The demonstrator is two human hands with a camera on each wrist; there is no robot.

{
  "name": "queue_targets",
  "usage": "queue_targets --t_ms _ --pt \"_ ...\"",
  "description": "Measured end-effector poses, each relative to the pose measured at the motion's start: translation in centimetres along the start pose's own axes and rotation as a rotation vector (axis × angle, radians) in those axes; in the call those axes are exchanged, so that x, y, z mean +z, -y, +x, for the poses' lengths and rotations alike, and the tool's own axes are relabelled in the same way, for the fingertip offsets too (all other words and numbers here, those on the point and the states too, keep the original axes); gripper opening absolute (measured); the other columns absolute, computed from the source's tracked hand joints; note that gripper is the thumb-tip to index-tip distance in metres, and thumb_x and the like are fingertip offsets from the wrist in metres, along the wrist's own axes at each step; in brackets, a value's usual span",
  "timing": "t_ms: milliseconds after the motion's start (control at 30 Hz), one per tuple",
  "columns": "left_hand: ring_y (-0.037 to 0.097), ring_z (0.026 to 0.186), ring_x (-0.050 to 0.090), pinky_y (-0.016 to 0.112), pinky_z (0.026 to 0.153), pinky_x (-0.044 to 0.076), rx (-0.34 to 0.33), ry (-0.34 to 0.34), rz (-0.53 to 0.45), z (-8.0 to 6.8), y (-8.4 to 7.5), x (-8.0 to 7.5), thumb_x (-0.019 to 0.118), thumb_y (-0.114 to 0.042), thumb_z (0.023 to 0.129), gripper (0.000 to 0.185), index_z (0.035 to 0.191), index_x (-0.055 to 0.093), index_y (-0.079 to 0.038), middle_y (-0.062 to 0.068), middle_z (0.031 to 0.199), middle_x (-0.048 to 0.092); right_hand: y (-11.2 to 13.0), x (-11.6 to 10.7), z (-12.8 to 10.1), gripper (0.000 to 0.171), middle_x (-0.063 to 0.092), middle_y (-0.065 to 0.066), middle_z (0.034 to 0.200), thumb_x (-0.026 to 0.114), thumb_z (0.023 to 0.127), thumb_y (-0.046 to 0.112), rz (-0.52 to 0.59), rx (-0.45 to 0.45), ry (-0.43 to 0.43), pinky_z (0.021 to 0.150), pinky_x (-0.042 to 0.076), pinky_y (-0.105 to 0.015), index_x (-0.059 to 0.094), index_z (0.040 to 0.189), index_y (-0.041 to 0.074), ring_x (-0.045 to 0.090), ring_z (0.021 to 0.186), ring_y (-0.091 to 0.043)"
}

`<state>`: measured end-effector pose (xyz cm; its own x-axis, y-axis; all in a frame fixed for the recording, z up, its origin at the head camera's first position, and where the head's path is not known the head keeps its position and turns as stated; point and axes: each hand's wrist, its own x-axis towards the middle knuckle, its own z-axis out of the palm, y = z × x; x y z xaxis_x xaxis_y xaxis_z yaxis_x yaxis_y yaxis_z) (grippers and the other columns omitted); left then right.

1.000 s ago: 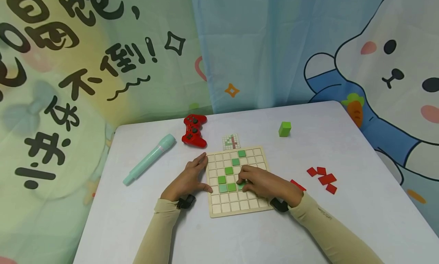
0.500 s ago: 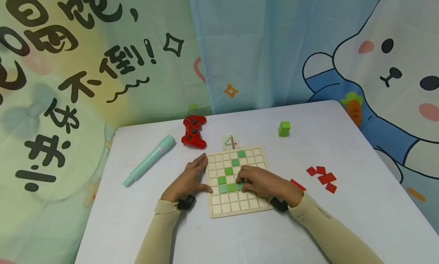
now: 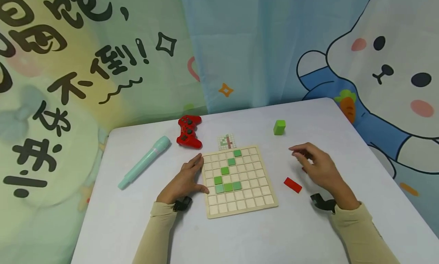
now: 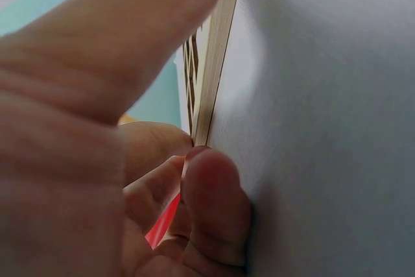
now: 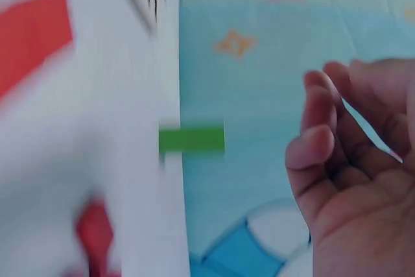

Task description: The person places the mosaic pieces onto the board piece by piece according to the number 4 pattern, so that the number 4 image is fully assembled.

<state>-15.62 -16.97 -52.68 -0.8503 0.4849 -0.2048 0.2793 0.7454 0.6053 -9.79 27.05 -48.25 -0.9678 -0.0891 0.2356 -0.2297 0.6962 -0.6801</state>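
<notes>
A square wooden grid board (image 3: pixel 240 203) lies on the table with several green tiles (image 3: pixel 228 187) set in its cells. Along its left edge rests my left hand (image 3: pixel 183 184), thumb and fingers spread and touching the side. In the left wrist view the thumb and fingertips meet the board's rim (image 4: pixel 217 63). My right hand (image 3: pixel 319 167) hovers right of the board, fingers loosely bent, holding nothing. Nearest it on the table lies a red rectangular piece (image 3: pixel 293 185). Further red pieces (image 5: pixel 94 231) show blurred in the right wrist view; in the head view the right hand hides them.
A small card with a printed grid pattern (image 3: pixel 226 142) lies behind the board. Beyond it to the left are a red game controller (image 3: pixel 189 132) and a mint-green stick-shaped object (image 3: pixel 144 163). A green block (image 3: pixel 279 127) stands at the back right. A printed cloth hangs behind the table.
My right hand has left the board and moved right, over the loose red pieces. A green tile it was touching now sits uncovered in its cell. The left hand stays at the board's edge.
</notes>
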Motion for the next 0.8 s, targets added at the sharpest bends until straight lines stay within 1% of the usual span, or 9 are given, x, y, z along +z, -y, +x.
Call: queue_targets --t_ms 67,167,233,333,433,500,567,633,800 --pt "0.039 0.152 0.037 0.051 0.122 0.044 -0.002 0.0 0.002 -0.1 0.1 -0.1 0.098 -0.038 0.074 0.122 0.169 0.026 -0.006 0.007 0.181 0.017 -1.0 -1.4 -0.9 0.027 0.072 -0.01 0.123 0.062 0.109 0.016 -0.021 0.077 -0.061 0.088 0.039 0.002 0.066 0.135 0.012 0.051 0.099 0.015" --pt "0.04 0.152 0.037 0.051 0.122 0.043 -0.001 0.003 0.0 -0.2 0.1 -0.2 0.098 -0.038 0.074 0.122 0.168 0.026 -0.005 0.007 0.181 0.016 -2.7 -2.7 -2.1 0.029 0.07 -0.014 0.127 0.06 0.11 0.019 -0.049 0.144 -0.104 0.087 0.036 0.004 0.064 0.138 0.01 0.047 0.099 0.019" --pt "0.041 0.151 0.038 0.052 0.122 0.043 -0.003 0.006 -0.007 -0.2 0.1 -0.2 0.098 -0.037 0.074 0.122 0.168 0.027 -0.005 0.007 0.181 0.016 -3.7 -3.2 -2.7 0.03 0.069 -0.016 0.125 0.061 0.11 0.018 -0.083 0.164 -0.113 0.083 0.037 0.003 0.064 0.138 0.009 0.047 0.098 0.015" --pt "0.04 0.15 0.039 0.052 0.121 0.044 -0.004 0.006 -0.005 -0.3 0.0 -0.3 0.098 -0.037 0.074 0.122 0.168 0.027 -0.005 0.008 0.181 0.016 -5.2 -3.5 -3.5 0.03 0.067 -0.017 0.123 0.062 0.109 0.014 -0.12 0.195 -0.106 0.078 0.037 0.002 0.064 0.138 0.007 0.053 0.102 -0.003" --pt "0.04 0.15 0.038 0.051 0.121 0.045 -0.007 0.005 -0.003 -0.3 0.1 -0.2 0.098 -0.037 0.074 0.122 0.168 0.027 -0.005 0.008 0.181 0.017 -6.4 -3.6 -4.0 0.03 0.064 -0.019 0.124 0.061 0.109 0.012 -0.154 0.239 -0.08 0.076 0.035 0.001 0.064 0.138 0.006 0.059 0.105 -0.025" --pt "0.04 0.15 0.038 0.051 0.121 0.045 -0.009 0.004 -0.002 -0.3 0.1 -0.1 0.098 -0.037 0.074 0.122 0.168 0.027 -0.004 0.009 0.181 0.017 -7.1 -3.7 -4.4 0.03 0.062 -0.02 0.128 0.059 0.11 0.012 -0.16 0.269 -0.044 0.076 0.036 -0.002 0.064 0.138 0.006 0.059 0.107 -0.035" --pt "0.04 0.151 0.038 0.051 0.121 0.045 -0.01 0.006 -0.001 -0.2 0.1 -0.1 0.098 -0.038 0.074 0.123 0.168 0.027 -0.005 0.008 0.181 0.017 -7.8 -3.9 -4.8 0.03 0.062 -0.021 0.13 0.058 0.11 0.013 -0.165 0.29 -0.004 0.076 0.037 -0.004 0.064 0.138 0.006 0.06 0.109 -0.038" --pt "0.04 0.152 0.038 0.05 0.121 0.045 -0.009 0.009 -0.001 -0.2 0.1 0.0 0.098 -0.038 0.074 0.123 0.168 0.027 -0.005 0.008 0.181 0.017 -8.3 -4.0 -5.3 0.03 0.061 -0.02 0.131 0.058 0.11 0.014 -0.16 0.307 0.046 0.077 0.039 -0.005 0.064 0.139 0.007 0.059 0.11 -0.037" --pt "0.04 0.153 0.037 0.051 0.122 0.044 -0.007 0.017 -0.008 0.0 -0.1 -0.1 0.098 -0.038 0.074 0.122 0.168 0.027 -0.005 0.008 0.181 0.017 -9.0 -4.5 -6.4 0.035 0.058 -0.02 0.137 0.06 0.109 0.018 -0.117 0.309 0.148 0.078 0.039 -0.001 0.062 0.143 0.009 0.055 0.114 -0.033"
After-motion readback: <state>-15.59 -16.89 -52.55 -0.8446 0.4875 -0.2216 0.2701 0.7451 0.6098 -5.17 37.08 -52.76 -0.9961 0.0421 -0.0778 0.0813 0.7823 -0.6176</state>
